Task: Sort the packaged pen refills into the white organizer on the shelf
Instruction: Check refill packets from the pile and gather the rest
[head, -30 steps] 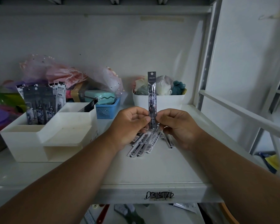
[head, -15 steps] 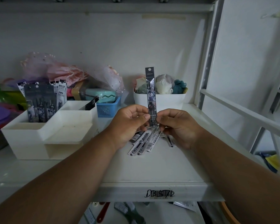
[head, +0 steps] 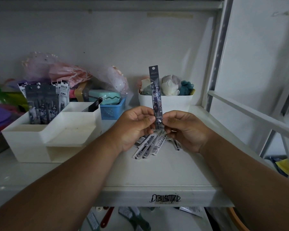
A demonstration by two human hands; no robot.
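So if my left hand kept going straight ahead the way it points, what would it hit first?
Probably the white tub of soft items behind the upright refill pack that the left hand pinches; depth is hard to judge, so it might pass just left of it.

Held refill packet (head: 155, 95) has risen slightly.

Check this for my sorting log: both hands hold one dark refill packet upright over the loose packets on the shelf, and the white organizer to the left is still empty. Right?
Not quite. The head view shows the white organizer already holding refill packets upright in its back-left compartment. The rest stands: the left hand and right hand hold the dark refill packet upright over the loose packets.
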